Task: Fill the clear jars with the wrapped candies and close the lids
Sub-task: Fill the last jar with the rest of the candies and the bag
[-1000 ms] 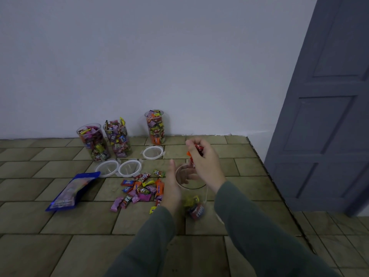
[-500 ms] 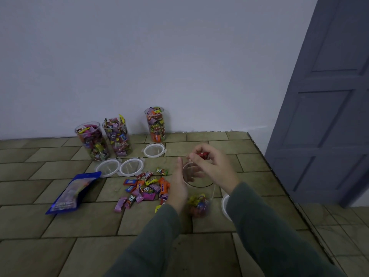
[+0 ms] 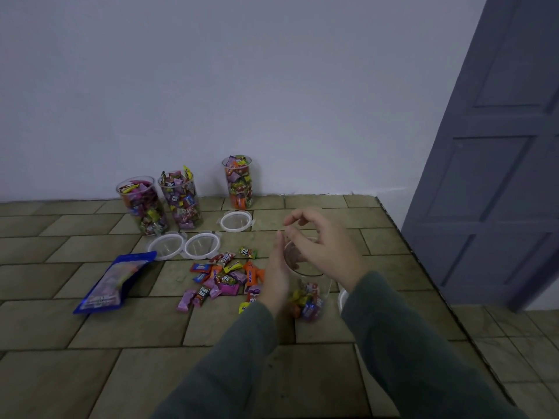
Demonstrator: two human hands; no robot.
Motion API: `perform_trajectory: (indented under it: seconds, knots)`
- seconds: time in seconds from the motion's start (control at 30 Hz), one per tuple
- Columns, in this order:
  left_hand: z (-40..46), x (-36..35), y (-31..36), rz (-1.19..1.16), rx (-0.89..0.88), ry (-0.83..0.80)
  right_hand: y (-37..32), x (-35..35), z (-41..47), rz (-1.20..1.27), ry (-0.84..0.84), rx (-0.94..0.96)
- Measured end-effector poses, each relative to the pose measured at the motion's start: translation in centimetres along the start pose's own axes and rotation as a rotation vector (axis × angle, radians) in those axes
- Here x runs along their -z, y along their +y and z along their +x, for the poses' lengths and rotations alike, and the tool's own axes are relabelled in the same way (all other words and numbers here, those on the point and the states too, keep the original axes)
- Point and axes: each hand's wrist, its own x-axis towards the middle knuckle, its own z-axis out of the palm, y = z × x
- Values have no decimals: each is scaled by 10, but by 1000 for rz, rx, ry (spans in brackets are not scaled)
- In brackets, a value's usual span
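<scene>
Head view: A person is filling a fourth clear jar (image 3: 305, 279) on a tiled floor, and the red candy that the right hand (image 3: 325, 251) was pinching over the jar's mouth half a second ago is no longer showing between its fingers. The right hand is now hovering just above the rim with fingers loosely curled and apparently empty, the release seemingly just made. The left hand (image 3: 276, 275) is pressing flat-fingered against the jar's left side, steadying it as before.

The jar is holding only a shallow layer of wrapped candies at its bottom, so the filling looks far from done. A loose pile of candies (image 3: 225, 275) is lying just left of the left hand, likely the next place to reach. Three full jars (image 3: 178, 204) are standing by the wall without lids; their three lids (image 3: 199, 244) are lying on the floor in front. A blue candy bag (image 3: 113, 282) is lying farther left.
</scene>
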Motion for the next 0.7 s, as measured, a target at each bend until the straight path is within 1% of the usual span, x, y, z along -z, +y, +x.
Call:
perform_trajectory:
  seconds: [0.07, 0.13, 0.2, 0.3, 0.37, 0.43, 0.47, 0.53, 0.6, 0.7]
  knots:
    - [-5, 1, 3, 93, 2, 7, -12, -7, 2, -66, -12, 43]
    - [-4, 8, 9, 136, -28, 71, -22, -15, 4, -104, -30, 70]
    - [-3, 29, 8, 253, -95, 112, -29, -25, 6, -102, -23, 102]
    - [-4, 71, 4, 332, -79, 160, -33, -47, 8, -72, -20, 107]
    - [0, 103, -3, 512, -137, 184, -29, -69, 9, -73, -61, 57]
    - [5, 132, -8, 788, -171, 220, -16, -96, 11, -105, -99, -27]
    - [7, 145, -11, 930, -136, 247, -7, -110, 12, -141, -120, -80]
    - [7, 168, -16, 1131, -71, 279, 9, -136, 15, -221, -172, -162]
    - [5, 184, -21, 1287, -11, 216, 23, -155, 18, -296, -211, -190]
    - [7, 204, -29, 1433, 106, 130, 40, -173, 27, -437, -257, -217]
